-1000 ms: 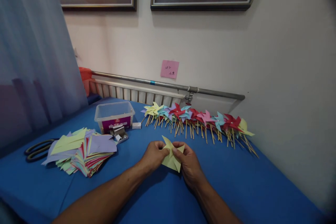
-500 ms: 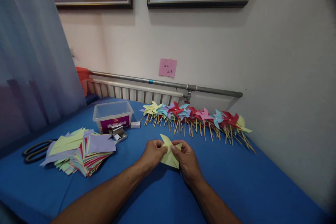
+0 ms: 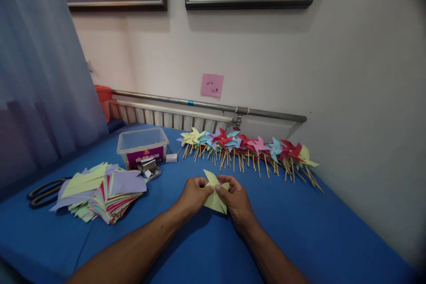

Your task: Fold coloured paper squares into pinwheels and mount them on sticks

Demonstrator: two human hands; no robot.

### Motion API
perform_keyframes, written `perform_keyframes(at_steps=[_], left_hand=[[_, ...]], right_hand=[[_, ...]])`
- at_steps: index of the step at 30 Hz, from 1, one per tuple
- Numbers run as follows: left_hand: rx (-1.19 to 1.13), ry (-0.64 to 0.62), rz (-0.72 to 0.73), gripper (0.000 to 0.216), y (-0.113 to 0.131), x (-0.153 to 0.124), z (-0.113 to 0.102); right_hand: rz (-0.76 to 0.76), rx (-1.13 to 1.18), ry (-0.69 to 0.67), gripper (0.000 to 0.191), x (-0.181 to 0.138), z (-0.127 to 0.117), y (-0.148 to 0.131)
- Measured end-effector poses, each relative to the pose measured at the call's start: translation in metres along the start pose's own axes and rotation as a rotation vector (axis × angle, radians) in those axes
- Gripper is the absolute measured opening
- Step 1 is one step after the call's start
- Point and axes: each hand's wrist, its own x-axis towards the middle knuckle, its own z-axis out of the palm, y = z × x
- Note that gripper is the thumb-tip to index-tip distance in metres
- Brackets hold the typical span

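Both my hands meet over the blue table [image 3: 299, 235] and pinch one piece of yellow paper [image 3: 214, 200] folded into pinwheel points. My left hand [image 3: 193, 195] grips its left side with fingers curled. My right hand [image 3: 234, 199] grips its right side, thumb pressed toward the paper's middle. One yellow point sticks up between the hands.
A long row of finished paper pinwheels on sticks [image 3: 248, 151] lies along the wall. A clear plastic box [image 3: 142, 145], a small metal item [image 3: 150, 168], a stack of coloured paper squares [image 3: 101, 191] and black scissors [image 3: 43, 191] lie at left. Behind the table runs a radiator [image 3: 166, 117].
The hands have stayed on the yellow paper and shifted very little. The right thumb has moved further in over the paper's middle.
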Motion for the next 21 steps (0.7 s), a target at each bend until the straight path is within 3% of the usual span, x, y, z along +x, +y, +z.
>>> perform_keyframes(at_steps=[6,21], left_hand=[[-0.065,-0.004,-0.026,0.019,-0.0021,0.0018,0.0007],[-0.083,0.021,-0.039,0.019,-0.0020,0.0012,0.0009]], right_hand=[[0.003,0.006,0.035,0.063,0.0006,-0.0019,-0.0020],[-0.002,0.026,0.067,0.059,0.0040,0.0017,-0.0017]])
